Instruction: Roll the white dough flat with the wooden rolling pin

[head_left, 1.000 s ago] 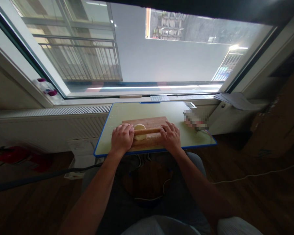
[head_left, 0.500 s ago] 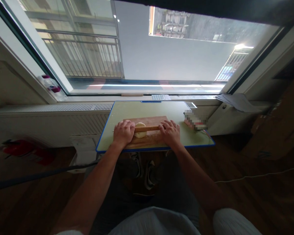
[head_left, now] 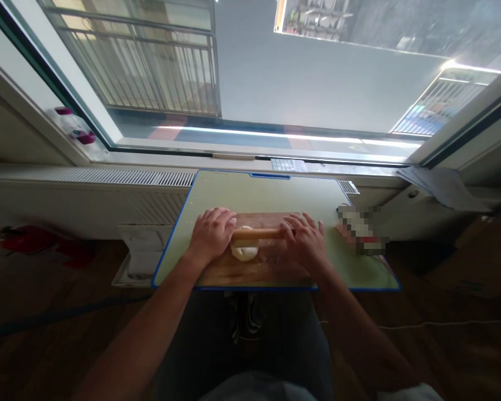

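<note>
A wooden rolling pin [head_left: 265, 234] lies crosswise over a pale, flattened piece of dough [head_left: 245, 252] on a wooden cutting board [head_left: 275, 275]. My left hand [head_left: 214, 234] is closed over the pin's left end, right beside the dough. Over the other end, my right hand [head_left: 304, 238] holds the pin with its fingers curled forward. The pin crosses the far part of the dough, so most of the visible dough shows on the near side. Both palms hide the pin's ends.
Under the board is a small light-green table [head_left: 234, 192] with a blue rim. A blurred-out item [head_left: 361, 231] lies at its right. Behind it run a radiator [head_left: 150, 177] and a window sill with a bottle [head_left: 75, 127]. A red fire extinguisher [head_left: 37, 242] lies left on the floor.
The pin has rolled away from me, from the dough's middle to its far part, with both hands still on it. My view has tilted and come closer to the table.
</note>
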Motion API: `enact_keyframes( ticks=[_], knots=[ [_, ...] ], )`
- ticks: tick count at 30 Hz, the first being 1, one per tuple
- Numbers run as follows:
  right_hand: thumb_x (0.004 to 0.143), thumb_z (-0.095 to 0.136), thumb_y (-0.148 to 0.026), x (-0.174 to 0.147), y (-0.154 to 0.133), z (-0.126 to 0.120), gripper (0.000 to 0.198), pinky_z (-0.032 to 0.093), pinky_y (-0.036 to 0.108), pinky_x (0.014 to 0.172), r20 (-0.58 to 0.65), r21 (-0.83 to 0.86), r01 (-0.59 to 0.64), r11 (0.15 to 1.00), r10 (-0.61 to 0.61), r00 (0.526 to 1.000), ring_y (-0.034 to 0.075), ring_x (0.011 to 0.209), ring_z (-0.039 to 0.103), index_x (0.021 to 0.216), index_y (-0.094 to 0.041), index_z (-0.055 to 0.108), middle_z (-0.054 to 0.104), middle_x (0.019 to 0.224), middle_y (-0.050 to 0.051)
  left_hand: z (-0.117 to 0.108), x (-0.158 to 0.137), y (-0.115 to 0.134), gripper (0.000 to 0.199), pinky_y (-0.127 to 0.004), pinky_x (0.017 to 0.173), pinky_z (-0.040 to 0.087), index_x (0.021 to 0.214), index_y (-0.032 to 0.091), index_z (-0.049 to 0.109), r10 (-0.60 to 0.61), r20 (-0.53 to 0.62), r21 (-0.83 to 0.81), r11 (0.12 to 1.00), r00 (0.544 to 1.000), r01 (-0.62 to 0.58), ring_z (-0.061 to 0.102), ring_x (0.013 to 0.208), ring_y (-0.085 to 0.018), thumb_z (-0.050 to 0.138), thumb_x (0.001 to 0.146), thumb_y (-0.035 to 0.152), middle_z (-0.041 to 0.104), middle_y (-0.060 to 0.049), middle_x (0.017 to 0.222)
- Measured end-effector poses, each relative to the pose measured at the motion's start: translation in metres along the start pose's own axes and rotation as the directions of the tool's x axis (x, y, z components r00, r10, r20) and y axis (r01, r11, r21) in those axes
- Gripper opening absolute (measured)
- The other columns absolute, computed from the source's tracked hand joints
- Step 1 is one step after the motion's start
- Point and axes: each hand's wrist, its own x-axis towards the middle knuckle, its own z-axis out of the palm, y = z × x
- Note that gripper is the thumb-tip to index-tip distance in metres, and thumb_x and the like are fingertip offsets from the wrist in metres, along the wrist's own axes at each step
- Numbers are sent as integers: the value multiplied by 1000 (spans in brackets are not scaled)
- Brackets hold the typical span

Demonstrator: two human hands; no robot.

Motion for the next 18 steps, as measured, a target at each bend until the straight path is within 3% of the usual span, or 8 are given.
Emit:
enact_keyframes(
  ticks=[9, 18],
  knots=[
    [110, 53, -51, 23, 8, -9, 37, 32, 64, 128, 114, 49, 147, 988, -151, 982, 33, 153, 52, 135, -33, 73, 71, 149, 3, -6, 9, -5, 36, -49, 118, 48, 129, 25, 73, -14, 78, -181, 983, 997, 28, 65, 129, -27, 45, 110, 38, 75, -8, 133],
    [107, 46, -56, 31, -1, -19, 43, 34, 60, 130, 257, 79, 9, 997, -29, 966, 32, 154, 51, 133, -39, 76, 71, 150, 2, -15, 16, -1, 39, -54, 124, 46, 131, 37, 74, -170, 263, -174, 960, 950, 220, 61, 135, -31, 44, 106, 43, 73, -5, 137]
  ],
)
